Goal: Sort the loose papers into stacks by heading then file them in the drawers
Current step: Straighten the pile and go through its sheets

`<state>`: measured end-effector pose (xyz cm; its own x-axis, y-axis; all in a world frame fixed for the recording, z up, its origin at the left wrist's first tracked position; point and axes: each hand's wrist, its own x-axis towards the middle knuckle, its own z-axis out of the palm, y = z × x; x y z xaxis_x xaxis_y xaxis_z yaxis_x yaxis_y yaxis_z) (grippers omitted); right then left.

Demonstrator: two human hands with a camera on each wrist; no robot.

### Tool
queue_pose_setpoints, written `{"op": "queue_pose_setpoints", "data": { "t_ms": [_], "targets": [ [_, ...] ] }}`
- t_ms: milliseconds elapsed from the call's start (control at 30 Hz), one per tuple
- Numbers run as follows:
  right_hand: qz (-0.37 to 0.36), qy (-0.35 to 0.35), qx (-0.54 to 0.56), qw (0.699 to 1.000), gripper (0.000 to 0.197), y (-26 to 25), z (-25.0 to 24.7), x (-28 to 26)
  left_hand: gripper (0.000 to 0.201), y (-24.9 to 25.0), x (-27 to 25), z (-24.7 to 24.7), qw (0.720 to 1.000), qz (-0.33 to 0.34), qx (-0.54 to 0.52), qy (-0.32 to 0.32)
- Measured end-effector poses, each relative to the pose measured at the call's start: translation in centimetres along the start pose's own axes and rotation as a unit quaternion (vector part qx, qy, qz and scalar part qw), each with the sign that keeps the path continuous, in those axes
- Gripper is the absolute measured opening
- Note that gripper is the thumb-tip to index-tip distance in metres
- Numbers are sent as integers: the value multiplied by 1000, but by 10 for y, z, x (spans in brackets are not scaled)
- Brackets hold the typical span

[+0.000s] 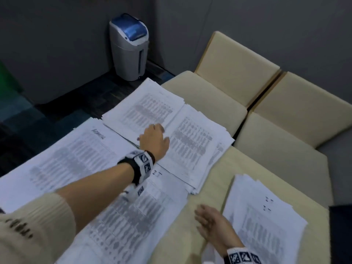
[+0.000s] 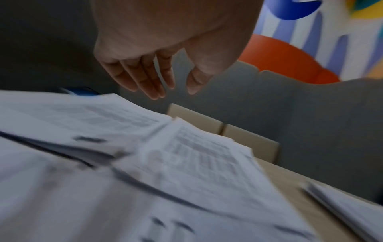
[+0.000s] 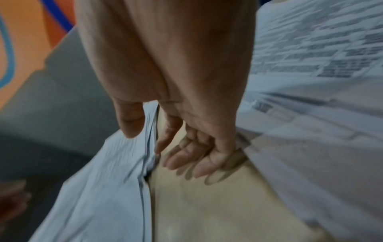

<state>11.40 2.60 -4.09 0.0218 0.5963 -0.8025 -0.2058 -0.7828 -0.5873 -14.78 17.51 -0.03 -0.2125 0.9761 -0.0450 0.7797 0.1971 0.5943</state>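
Left grip (image 1: 154,141) outstretched, fingers loose, right grip (image 1: 213,223) open, low

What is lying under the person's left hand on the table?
Under the left hand lie two far stacks of white printed papers, side by side. The beige tabletop beneath them is covered.

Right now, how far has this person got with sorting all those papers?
Sorting looks well along: several separate stacks already lie on the table, plus one smaller stack on the right. In hand: the left hand hangs open over the far stacks, holding nothing; the right hand rests open at the smaller stack's edge. Left: the filing, since no drawers are in view.
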Motion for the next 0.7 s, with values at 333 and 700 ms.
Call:
{"op": "queue_pose_setpoints", "data": {
  "t_ms": [333, 700],
  "targets": [
    [-161, 342, -127, 917, 15, -5, -182, -55, 35, 115, -186, 124, 964, 66, -76, -246],
    [-39, 320, -228, 919, 76, 26, -261, -29, 41, 162, -220, 188, 969, -89, -30, -230]
  ]
}}
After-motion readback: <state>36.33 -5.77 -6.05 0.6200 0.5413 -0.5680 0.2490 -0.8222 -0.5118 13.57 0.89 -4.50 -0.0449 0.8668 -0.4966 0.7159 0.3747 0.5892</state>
